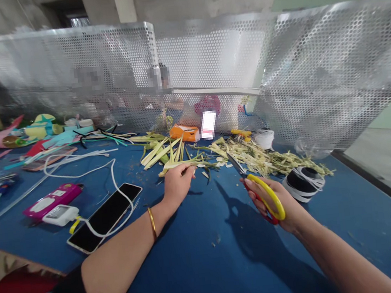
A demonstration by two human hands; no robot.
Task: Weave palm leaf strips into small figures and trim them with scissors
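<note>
My right hand (272, 201) is wrapped round the yellow and red handles of a pair of scissors (265, 196). The dark blades point up and away over the blue table, touching nothing. My left hand (178, 184), with a gold bangle on its wrist, reaches to a bunch of pale green leaf strips (159, 154). Its fingers are closed at the near end of one strip; the fingertips are partly hidden. Just beyond the scissors lies a heap of shredded, yellowish plant trimmings (253, 156).
A phone (108, 215), a white cable (114, 174) and a magenta device (51, 200) lie at left. At right stands a black spool wound with white cord (303, 183). An orange packet (184, 132) sits before the perforated metal screen (207, 60); a person shows behind it.
</note>
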